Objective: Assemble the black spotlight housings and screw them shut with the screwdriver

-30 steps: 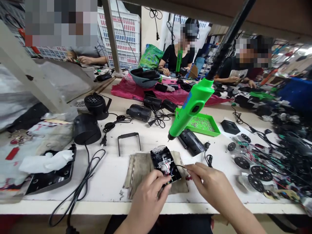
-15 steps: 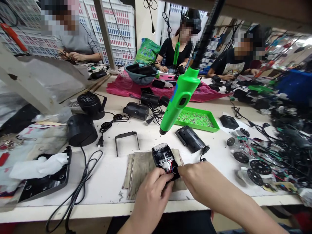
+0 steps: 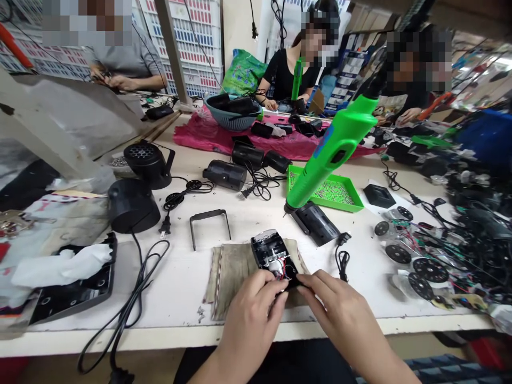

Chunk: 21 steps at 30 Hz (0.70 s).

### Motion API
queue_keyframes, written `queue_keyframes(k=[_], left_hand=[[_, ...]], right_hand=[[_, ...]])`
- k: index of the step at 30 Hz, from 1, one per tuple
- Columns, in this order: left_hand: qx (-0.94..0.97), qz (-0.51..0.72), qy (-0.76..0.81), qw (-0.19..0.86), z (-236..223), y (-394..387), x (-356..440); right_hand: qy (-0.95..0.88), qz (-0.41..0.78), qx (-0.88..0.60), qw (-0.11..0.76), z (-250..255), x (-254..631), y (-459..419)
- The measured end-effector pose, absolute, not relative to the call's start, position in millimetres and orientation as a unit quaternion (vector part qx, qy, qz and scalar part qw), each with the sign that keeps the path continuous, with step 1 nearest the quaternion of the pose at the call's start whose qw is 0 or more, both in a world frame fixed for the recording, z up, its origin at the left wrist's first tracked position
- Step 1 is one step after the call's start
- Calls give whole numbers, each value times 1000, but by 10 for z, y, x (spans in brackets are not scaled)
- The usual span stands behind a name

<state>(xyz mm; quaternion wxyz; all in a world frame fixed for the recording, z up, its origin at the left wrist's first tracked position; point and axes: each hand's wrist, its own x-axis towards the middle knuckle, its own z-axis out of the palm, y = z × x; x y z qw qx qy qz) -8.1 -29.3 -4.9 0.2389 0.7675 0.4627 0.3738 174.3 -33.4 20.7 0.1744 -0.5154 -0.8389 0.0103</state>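
An open black housing half lies tilted on a folded grey cloth. Inside it are a clear lens at the far end, a whitish part and red and blue wires. My left hand closes thumb and fingers on the housing's near left edge. At the near right edge my right hand is pinched on a black cable, mostly hidden by the fingertips. A green electric screwdriver hangs just beyond, its tip above the table and touching nothing.
Behind the screwdriver sit a green tray of screws and a black housing. A black bracket stands left of them. Corded black lamps are at left; wired circuit parts pile up at right. Several co-workers sit opposite.
My right hand has moved from pulling the cable out to the right to the housing's near right edge. My left hand keeps its hold. The hanging screwdriver has swung left, then right.
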Motion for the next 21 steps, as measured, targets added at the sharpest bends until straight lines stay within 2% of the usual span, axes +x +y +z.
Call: queue_keyframes(k=[3, 7, 12, 15, 18, 21], left_hand=[[761, 369, 468, 256, -28, -293, -98], [754, 362, 472, 280, -33, -316, -126], [748, 341, 476, 313, -101, -346, -159], [744, 342, 478, 317, -131, -340, -161], [746, 348, 476, 309, -141, -334, -162], [748, 344, 477, 308, -144, -338, -174]], right_hand=[[-789, 75, -562, 236, 138, 1709, -365], [-657, 236, -641, 320, 67, 1619, -371], [-502, 364, -664, 419, -10, 1470, -364], [-480, 345, -664, 457, -83, 1373, -393], [-539, 246, -649, 478, -140, 1331, -432], [-657, 141, -596, 440, -102, 1389, -453]])
